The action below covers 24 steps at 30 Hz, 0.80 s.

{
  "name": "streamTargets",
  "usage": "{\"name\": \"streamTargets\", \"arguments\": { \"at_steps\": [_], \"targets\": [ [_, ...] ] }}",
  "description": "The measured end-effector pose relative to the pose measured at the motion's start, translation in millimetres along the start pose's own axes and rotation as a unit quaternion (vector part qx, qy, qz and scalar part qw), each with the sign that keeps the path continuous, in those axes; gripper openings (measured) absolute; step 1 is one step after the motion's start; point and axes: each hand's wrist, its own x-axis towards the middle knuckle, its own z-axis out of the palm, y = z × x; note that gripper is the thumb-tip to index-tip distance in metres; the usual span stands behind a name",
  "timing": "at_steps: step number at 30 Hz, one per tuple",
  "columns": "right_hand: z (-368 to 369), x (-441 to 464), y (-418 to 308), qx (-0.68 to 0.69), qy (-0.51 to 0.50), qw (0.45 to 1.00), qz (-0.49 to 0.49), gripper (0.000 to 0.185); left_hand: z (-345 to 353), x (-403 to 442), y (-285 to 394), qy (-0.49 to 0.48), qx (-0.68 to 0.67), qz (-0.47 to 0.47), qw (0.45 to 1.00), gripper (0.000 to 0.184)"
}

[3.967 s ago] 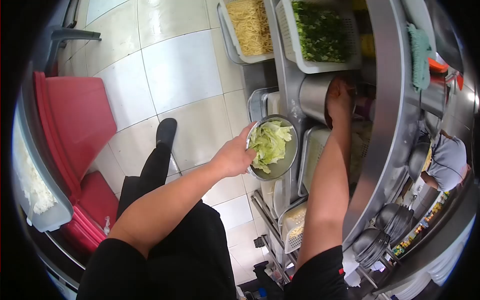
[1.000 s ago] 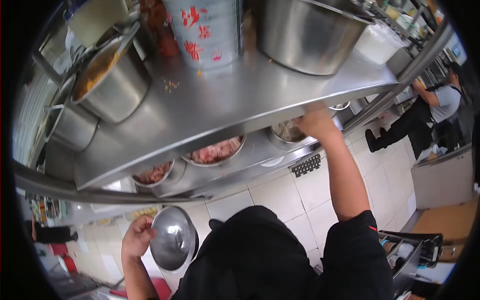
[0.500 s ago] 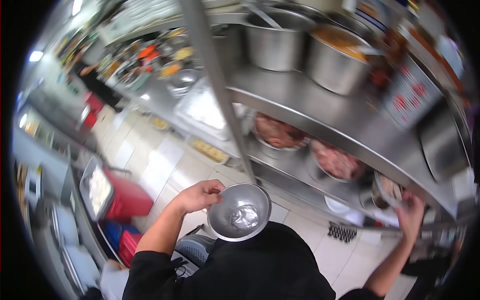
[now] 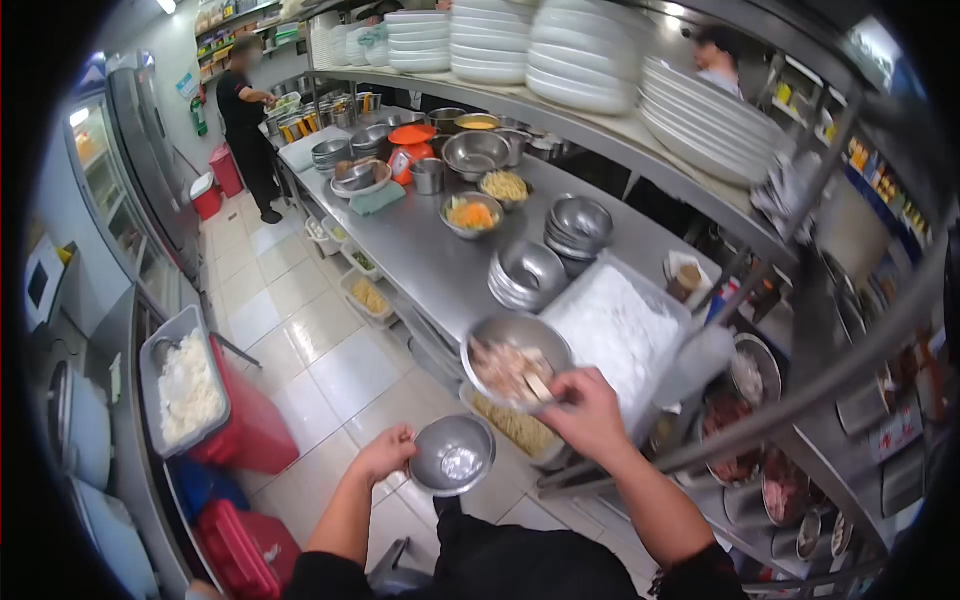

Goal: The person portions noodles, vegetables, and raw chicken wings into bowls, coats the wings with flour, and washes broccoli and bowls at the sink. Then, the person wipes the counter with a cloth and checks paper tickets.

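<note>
My left hand (image 4: pixel 385 453) is closed on the rim of a small steel bowl (image 4: pixel 452 455), held level above the floor in front of me. Its inside looks bare and shiny. Higher and to the right, my right hand (image 4: pixel 590 410) grips the rim of a wider steel bowl (image 4: pixel 516 362) with pale pinkish pieces, seemingly meat, in it. A short tan stick-like piece (image 4: pixel 540 388) shows by my right fingers; I cannot tell whether they hold it too. This wider bowl is at the front edge of the steel table (image 4: pixel 420 265), near stacked steel bowls (image 4: pixel 527 275).
A plastic tub of white powder (image 4: pixel 615 325) stands on the table, right of the stacked bowls. White plates (image 4: pixel 585 55) fill the shelf above. A red bin (image 4: pixel 250 410) with a white-filled tub is at left. One co-worker (image 4: pixel 245 125) stands far left, another (image 4: pixel 718 60) behind the shelf.
The view has swung right to left, toward the long table. My right hand has come from the lower shelf and now holds the bowl of pieces; my left still holds the small bowl.
</note>
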Motion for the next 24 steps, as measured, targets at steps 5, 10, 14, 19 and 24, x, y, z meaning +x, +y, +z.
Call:
{"name": "streamTargets", "arguments": {
  "at_steps": [5,10,14,19,24],
  "targets": [
    [124,233,22,-0.063,0.057,0.996,-0.012,0.032,-75,6,-49,0.101,-0.127,-0.043,0.986,0.019],
    [193,384,87,-0.111,0.044,0.986,0.12,0.039,-113,-16,-91,0.196,-0.285,-0.104,0.932,0.017],
    [214,387,103,-0.343,0.004,0.938,0.051,0.053,-147,-3,-61,0.236,-0.249,-0.101,0.934,0.015],
    [166,287,39,-0.137,-0.148,0.979,-0.014,0.069,-151,78,59,0.146,-0.108,0.03,0.983,0.014],
    [87,221,3,-0.095,-0.151,0.982,0.066,0.049,-75,136,211,0.018,-0.012,0.13,0.991,0.028]
  ]
}}
